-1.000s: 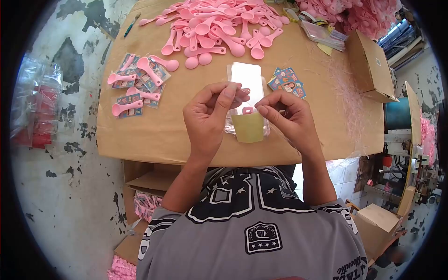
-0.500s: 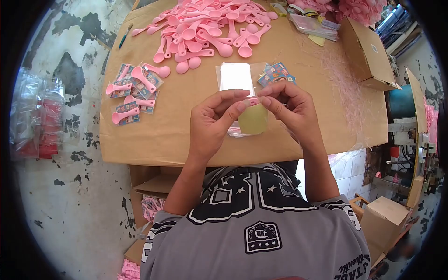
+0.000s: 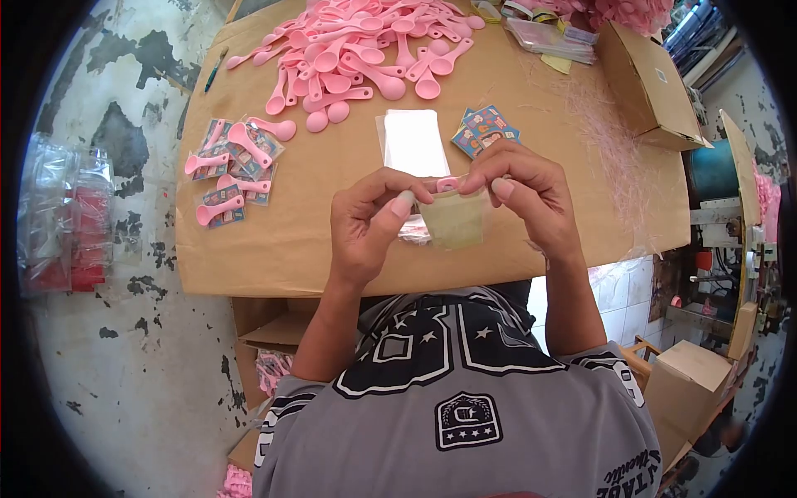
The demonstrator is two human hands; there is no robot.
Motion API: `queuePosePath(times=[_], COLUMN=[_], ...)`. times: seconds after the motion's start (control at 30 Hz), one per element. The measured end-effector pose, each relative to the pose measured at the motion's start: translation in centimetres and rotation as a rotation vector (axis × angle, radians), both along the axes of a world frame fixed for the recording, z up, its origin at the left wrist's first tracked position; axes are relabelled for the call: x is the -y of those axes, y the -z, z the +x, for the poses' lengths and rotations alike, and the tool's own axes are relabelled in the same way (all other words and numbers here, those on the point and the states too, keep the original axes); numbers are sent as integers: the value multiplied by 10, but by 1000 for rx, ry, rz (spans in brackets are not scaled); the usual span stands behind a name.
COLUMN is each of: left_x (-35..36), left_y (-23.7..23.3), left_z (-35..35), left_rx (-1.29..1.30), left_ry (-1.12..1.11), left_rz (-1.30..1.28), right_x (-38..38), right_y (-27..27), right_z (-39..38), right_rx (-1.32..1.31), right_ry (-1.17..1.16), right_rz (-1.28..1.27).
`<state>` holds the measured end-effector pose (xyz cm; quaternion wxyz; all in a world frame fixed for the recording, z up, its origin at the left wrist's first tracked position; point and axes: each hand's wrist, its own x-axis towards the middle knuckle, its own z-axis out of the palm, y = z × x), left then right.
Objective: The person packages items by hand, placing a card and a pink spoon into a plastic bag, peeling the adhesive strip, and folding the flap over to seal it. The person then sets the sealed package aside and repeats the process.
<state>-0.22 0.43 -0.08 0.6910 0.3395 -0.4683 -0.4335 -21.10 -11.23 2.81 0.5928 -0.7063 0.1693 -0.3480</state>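
Both hands meet over the near part of the cardboard-covered table. My left hand and my right hand pinch the top edge of a small clear bag that holds a yellowish card. A pink spoon handle pokes out at the bag's mouth between my fingertips. Just beyond my hands lies a stack of clear empty bags, with a small pile of coloured picture cards to its right.
A big heap of loose pink spoons covers the far side. Several packed spoon bags lie at the left. A cardboard box stands at the far right. A pen rests near the left edge. Plastic-wrapped goods sit on the floor.
My hands, apart a second ago, have come together on the bag's top edge and lifted it slightly. The bag has tilted and my left fingers have shifted along its mouth.
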Motion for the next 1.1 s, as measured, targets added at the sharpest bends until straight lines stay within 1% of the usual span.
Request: queuePosePath(times=[0.1, 0.17, 0.23, 0.3, 0.33, 0.43, 0.53, 0.6, 0.63, 0.67, 0.77, 0.87, 0.93, 0.97, 1.0, 1.07, 1.1], left_x=[-4, -4, -6, -10, -13, -22, -26, -35, -45, -54, -55, -37, -21, -20, -18, -21, -21], left_y=[-1, -8, -10, -1, 0, -5, -19, -28, -22, -17, -27, -29, -32, -31, -31, -28, -29], left_z=[-6, -9, -10, -4, -1, 8, 31, 61, 84, 101, 102, 70, 33, 27, 20, 22, 24], left_rx=[39, -39, -76, 135, 169, 338, 703, 721, 710, 699, 522, 490, 448, 415, 383, 298, 415], left_ry=[-78, -67, -68, -102, -90, -141, -424, -646, -722, -792, -689, -450, -402, -334, -269, -54, -86], left_rz=[186, 210, 209, 263, 315, 200, -88, -138, -113, -87, -18, -43, 9, 43, 80, 173, 100], right_x=[-3, -9, -14, -15, -17, -22, -16, -2, 5, 10, 16, 6, -6, -7, -8, -9, -7], right_y=[-1, -2, -5, -9, -10, -8, 3, 2, 1, -1, -15, -24, -32, -36, -37, -38, -39], right_z=[3, 11, 18, 20, 23, 28, 18, 7, 2, -3, -9, -6, 10, 14, 15, 16, 12], right_rx=[-94, -144, -95, -57, -21, 83, 0, 13, 19, 26, 12, -142, -125, -150, -155, -162, -138], right_ry=[46, 100, 107, 74, 90, 156, 271, 367, 416, 411, 422, 173, 52, -17, 2, 35, 80], right_rz=[18, 78, 97, 140, 121, 55, -76, -87, -91, -74, -67, -124, -226, -291, -292, -294, -251])
